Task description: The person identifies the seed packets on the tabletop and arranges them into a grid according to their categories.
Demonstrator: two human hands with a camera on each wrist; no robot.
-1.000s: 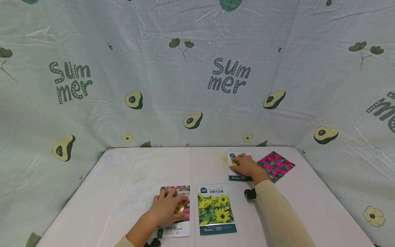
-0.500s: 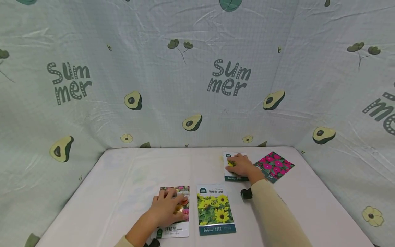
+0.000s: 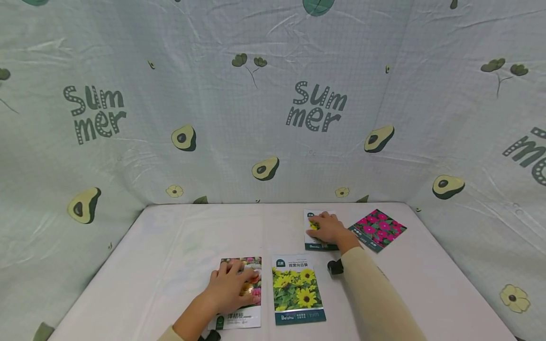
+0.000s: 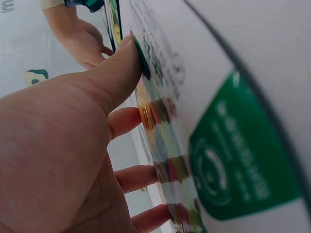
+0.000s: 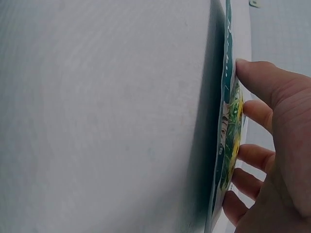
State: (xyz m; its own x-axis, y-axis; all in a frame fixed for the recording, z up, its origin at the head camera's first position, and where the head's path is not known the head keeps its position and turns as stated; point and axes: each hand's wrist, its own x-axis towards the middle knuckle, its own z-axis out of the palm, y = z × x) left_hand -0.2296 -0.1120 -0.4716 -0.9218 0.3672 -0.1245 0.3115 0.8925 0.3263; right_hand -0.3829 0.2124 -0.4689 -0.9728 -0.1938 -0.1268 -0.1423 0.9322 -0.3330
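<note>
My left hand [image 3: 230,288] rests with spread fingers on a seed packet [image 3: 241,318] printed with pink and orange flowers, lying flat at the front. In the left wrist view its thumb and fingertips press the packet's face [image 4: 155,116]. Farther back, my right hand [image 3: 327,228] lies over a white seed packet [image 3: 313,246] with yellow flowers and a green bottom band. Its fingertips touch the packet's face in the right wrist view, fingers [image 5: 255,158] spread and slightly bent. Between the hands a sunflower seed packet [image 3: 299,290] lies untouched.
A seed packet with magenta flowers [image 3: 381,229] lies slanted at the back right, beside the right forearm. The white-covered table [image 3: 170,246] meets a hanging curtain [image 3: 213,156] with avocado prints along its back edge. A dark camera [image 3: 335,267] sits at the right wrist.
My right hand has slid left across the table with the yellow-flower packet under it, widening the gap to the magenta packet. The left hand has stayed on its packet.
</note>
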